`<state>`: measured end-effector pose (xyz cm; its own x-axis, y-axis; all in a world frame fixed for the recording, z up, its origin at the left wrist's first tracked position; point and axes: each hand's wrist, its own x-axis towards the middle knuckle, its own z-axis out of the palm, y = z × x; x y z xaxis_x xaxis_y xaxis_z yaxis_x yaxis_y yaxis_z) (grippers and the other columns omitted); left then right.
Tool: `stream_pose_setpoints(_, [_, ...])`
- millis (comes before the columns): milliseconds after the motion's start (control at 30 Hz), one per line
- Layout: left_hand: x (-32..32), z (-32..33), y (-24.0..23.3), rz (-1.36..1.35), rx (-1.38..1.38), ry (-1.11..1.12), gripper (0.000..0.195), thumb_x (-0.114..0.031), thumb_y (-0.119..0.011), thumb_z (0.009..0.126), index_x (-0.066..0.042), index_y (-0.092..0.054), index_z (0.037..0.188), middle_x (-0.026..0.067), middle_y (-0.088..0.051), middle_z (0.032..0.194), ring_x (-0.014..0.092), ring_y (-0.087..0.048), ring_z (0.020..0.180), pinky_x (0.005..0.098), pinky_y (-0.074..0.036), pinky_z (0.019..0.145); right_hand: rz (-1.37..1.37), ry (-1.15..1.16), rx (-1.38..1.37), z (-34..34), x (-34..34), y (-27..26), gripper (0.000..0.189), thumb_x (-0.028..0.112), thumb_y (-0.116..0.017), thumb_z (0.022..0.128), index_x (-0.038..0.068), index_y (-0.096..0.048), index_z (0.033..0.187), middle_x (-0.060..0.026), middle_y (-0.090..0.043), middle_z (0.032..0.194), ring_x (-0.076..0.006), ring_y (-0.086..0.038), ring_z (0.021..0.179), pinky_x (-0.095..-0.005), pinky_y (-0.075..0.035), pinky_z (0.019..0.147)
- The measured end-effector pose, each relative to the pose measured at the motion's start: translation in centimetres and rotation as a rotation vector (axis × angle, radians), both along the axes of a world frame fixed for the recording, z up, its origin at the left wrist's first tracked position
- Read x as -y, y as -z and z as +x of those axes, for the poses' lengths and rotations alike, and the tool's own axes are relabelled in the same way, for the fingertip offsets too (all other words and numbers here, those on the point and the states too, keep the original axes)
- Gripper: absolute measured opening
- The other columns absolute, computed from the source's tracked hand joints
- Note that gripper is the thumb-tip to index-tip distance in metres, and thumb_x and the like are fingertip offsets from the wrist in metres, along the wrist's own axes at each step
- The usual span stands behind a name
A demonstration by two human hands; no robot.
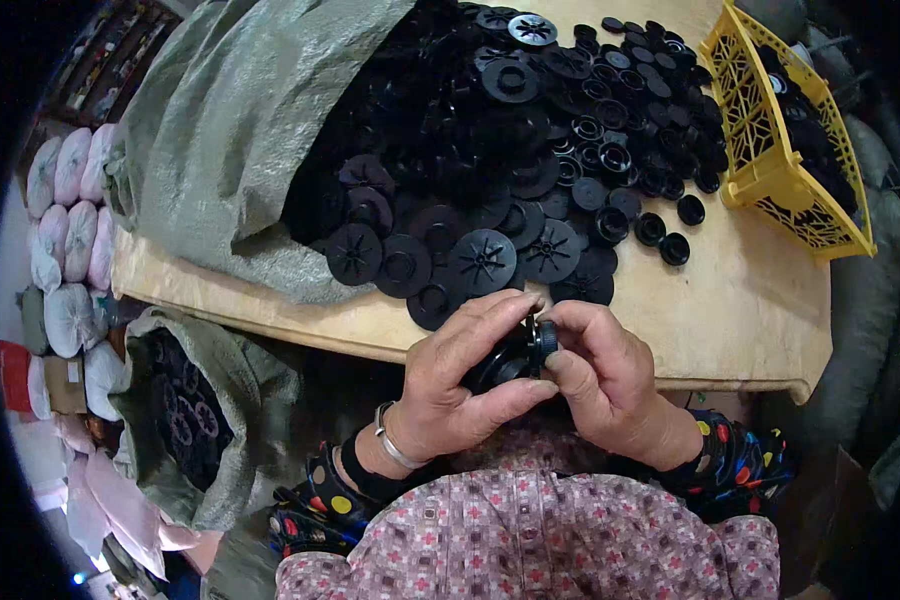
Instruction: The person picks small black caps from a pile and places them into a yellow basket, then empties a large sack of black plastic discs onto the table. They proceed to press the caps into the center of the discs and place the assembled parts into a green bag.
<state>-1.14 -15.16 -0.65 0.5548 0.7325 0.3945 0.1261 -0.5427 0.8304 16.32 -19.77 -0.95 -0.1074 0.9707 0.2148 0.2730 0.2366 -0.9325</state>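
Close to my body, just off the table's front edge, both hands meet at one black plastic part. My left hand [469, 367] curls around a black round plastic piece [501, 361], its wide side partly hidden by the palm. Between thumb and forefinger, my right hand [607, 367] grips a small ribbed black cap [547, 339] against that piece. Whether the two are joined, I cannot tell. Just beyond my fingers lie several flat black discs with star-shaped slots [483, 262]. Small black round caps [674, 248] are scattered farther right.
A large green-grey woven sack [217, 127] lies on the wooden table [727, 322], black parts heaped at its mouth. At right a yellow plastic crate [757, 180] holds more black parts. Below left stands an open woven sack [251, 405] with slotted discs. Stuffed bags [73, 172] are stacked far left.
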Motion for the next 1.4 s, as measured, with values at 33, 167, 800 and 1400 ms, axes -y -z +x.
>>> stream_pose_setpoints(33, [0.2, 0.0, 0.0, 0.028, -0.022, -0.014, 0.060, -0.014, -0.077, 0.067, 0.003, -0.052, 0.119, 0.0193, -0.057, 0.113, 0.030, -0.056, 0.106, 0.0346, -0.044, 0.090, 0.005, -0.036, 0.043, 0.4, -0.2, -0.2, 0.026, 0.017, -0.054, 0.089, 0.002, -0.048, 0.109, -0.0109, -0.056, 0.075, -0.0243, -0.059, 0.066, -0.0321, -0.046, 0.057])
stream_pose_setpoints(167, [1.2, -0.4, -0.4, -0.297, 0.081, -0.037, 0.055, -0.013, -0.073, 0.071, -0.001, -0.052, 0.121, 0.0146, -0.058, 0.112, 0.021, -0.056, 0.102, 0.0296, -0.044, 0.087, 0.124, -0.081, 0.006, 1.2, -0.2, 0.1, 0.036, 0.020, -0.052, 0.090, 0.000, -0.043, 0.119, -0.0127, -0.057, 0.083, -0.0272, -0.059, 0.066, -0.0320, -0.047, 0.058])
stream_pose_setpoints(800, [4.1, -2.9, -0.1, -0.571, 0.199, -0.160, 0.041, -0.015, -0.068, 0.080, 0.001, -0.056, 0.116, 0.0071, -0.062, 0.103, 0.011, -0.057, 0.092, 0.0250, -0.045, 0.083, -0.074, 0.045, -0.027, -4.1, 2.5, -1.1, 0.027, 0.014, -0.059, 0.086, 0.002, -0.049, 0.108, -0.0126, -0.057, 0.071, -0.0253, -0.059, 0.063, -0.0312, -0.046, 0.057])
stream_pose_setpoints(1400, [6.9, -14.0, -9.5, -0.014, 0.015, -0.776, 0.043, -0.001, -0.062, 0.072, 0.002, -0.057, 0.114, 0.0083, -0.060, 0.107, 0.016, -0.056, 0.097, 0.0282, -0.042, 0.089, 0.159, 0.277, 0.717, 11.3, -1.5, -0.2, 0.031, 0.016, -0.060, 0.083, 0.007, -0.052, 0.112, -0.0157, -0.053, 0.097, -0.0309, -0.055, 0.087, -0.0376, -0.046, 0.073])
